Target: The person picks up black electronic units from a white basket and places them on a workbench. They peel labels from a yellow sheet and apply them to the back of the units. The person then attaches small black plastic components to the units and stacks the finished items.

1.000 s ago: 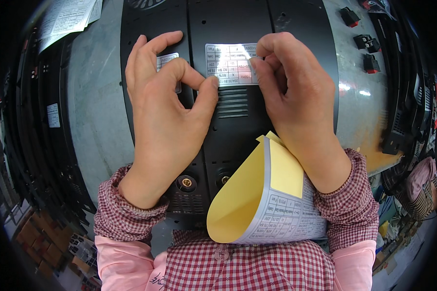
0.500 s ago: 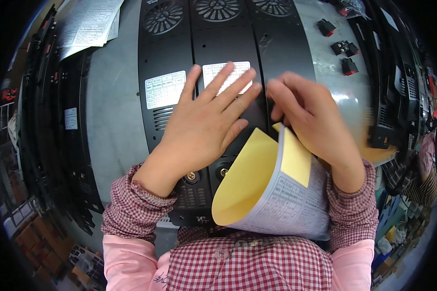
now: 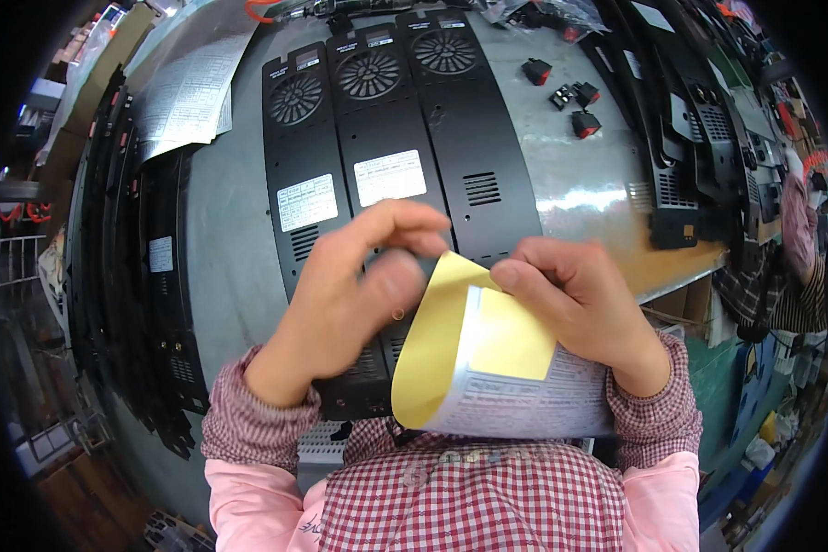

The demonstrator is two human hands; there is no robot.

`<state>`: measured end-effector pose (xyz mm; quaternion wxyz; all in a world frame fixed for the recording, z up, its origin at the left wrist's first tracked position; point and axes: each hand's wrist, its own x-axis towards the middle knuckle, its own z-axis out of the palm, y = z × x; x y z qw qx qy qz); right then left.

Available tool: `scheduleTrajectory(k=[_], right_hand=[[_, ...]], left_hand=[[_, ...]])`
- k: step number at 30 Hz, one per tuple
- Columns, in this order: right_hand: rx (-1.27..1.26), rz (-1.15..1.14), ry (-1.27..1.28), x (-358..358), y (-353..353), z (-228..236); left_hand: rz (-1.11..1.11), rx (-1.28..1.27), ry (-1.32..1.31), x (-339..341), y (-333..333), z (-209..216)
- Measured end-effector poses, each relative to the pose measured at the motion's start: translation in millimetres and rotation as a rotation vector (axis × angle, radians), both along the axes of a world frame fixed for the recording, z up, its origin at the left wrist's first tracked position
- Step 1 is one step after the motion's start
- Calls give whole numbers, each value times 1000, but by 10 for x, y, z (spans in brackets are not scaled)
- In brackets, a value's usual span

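Note:
A curled sheet of labels [image 3: 543,400], with printed white on one side and yellow backing on the other, is pinched at its upper edge by my right hand [image 3: 580,299]. My left hand [image 3: 340,294], slightly blurred, hovers by the sheet's left corner with curved fingers and thumb apart, and nothing shows between them. Beneath lie three long black metal panels with round fan grilles. White labels are on the left panel [image 3: 290,156] and the middle panel [image 3: 377,124]; the right panel [image 3: 474,120] shows a slotted vent and no label. My hands and the sheet cover the panels' near ends.
Printed sheets [image 3: 189,92] lie at the back left above stacked black panels [image 3: 170,304]. Several small black-and-red switches [image 3: 575,97] sit on the grey tabletop [image 3: 580,184] at right. More black panels [image 3: 676,175] are stacked beyond them. A power screwdriver [image 3: 331,7] lies at the far edge.
My left hand has lifted off the middle panel's label and come back toward the sheet. My right hand has moved nearer and now grips the sheet's edge. The view shows more of the far table.

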<state>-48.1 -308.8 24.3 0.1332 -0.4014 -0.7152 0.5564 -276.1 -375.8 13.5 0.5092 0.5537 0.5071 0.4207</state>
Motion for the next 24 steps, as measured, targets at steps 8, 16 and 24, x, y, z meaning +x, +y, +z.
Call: scheduleTrajectory(k=[8,16,24], right_hand=[[214,72,107,116,-71,179],[651,82,154,267,-253,163],[916,5,201,252,-357,129]], left_hand=[[116,-223,-84,286,-211,255],[329,-105,-176,232,-288,230],[370,-110,-246,246,-306,294]])
